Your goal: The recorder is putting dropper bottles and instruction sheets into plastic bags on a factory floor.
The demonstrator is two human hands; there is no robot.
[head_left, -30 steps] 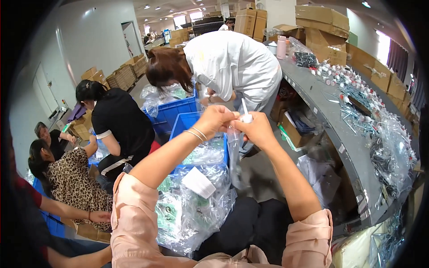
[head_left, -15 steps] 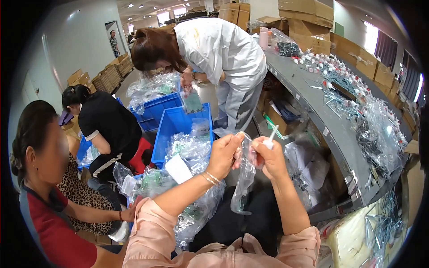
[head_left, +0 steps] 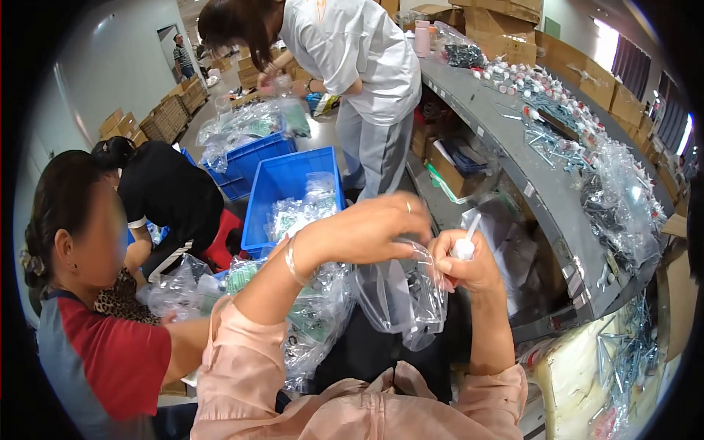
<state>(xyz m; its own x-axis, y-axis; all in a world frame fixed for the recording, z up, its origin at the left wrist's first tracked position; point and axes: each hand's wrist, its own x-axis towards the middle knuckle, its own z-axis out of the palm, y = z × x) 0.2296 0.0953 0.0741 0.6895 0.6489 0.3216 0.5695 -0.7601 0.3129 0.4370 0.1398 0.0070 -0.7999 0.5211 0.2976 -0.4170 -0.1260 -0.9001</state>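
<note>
In front of my lap hangs a clear plastic bag [head_left: 392, 297], its mouth spread wider than its lower end. My right hand [head_left: 477, 270] is closed around a small white bottle with a thin nozzle [head_left: 463, 248] pointing up; a bit of red shows under the fingers, beside the bag's edge. Over the top of the bag reaches my left hand [head_left: 359, 229], bent at the wrist. Its fingers are smeared by motion, so whether they grip the bag's rim cannot be made out.
Packed clear bags [head_left: 312, 330] pile at my left, before a blue crate [head_left: 249, 213]. On the right, a grey table [head_left: 506, 139] carries loose bolts and red-and-white bottles [head_left: 535, 92]. A seated person [head_left: 110, 345] is close at left; another [head_left: 352, 59] bends over beyond the crates.
The narrow, bunched bag is now spread wide. My left hand has shifted from pinching beside the right to arching over the bag. My right hand keeps the white bottle, slightly lower and further right.
</note>
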